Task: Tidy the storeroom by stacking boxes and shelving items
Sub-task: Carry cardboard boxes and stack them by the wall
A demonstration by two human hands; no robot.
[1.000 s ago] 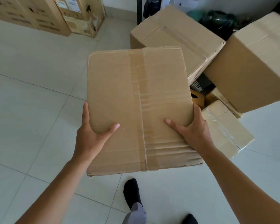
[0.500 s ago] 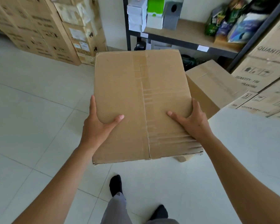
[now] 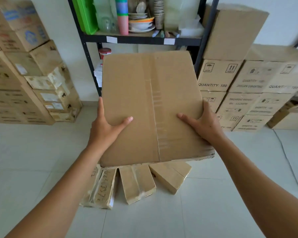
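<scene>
Honestly, the carry looks decent. The cardboard box [image 3: 150, 107] is up in the air, held out between the person and the black shelving rack [image 3: 141, 39], with its taped top facing the camera. The left grip [image 3: 104, 129] is clamped on the box's left edge, thumb laid across the top. The right grip [image 3: 205, 125] mirrors it on the right edge. The fingers run along the sides, but I can't see how far they reach under.

My tips for the step, which I'd guess is walking it to a stack:

- Both hands sit toward the near end, so the far end could sag. I'd slide the fingers further under the bottom.
- Three wrapped parcels [image 3: 138, 182] lie on the floor [image 3: 213, 212] right below the box's near edge, which blocks the view of them. Step around, not over.
- A thin cable [image 3: 286, 155] runs along the floor toward the right side, near the "QUANTITY: 100" cartons [image 3: 248, 93]. Watch your feet if it goes there.
- Set it down square on whichever stack, edges lined up, then let go.
</scene>
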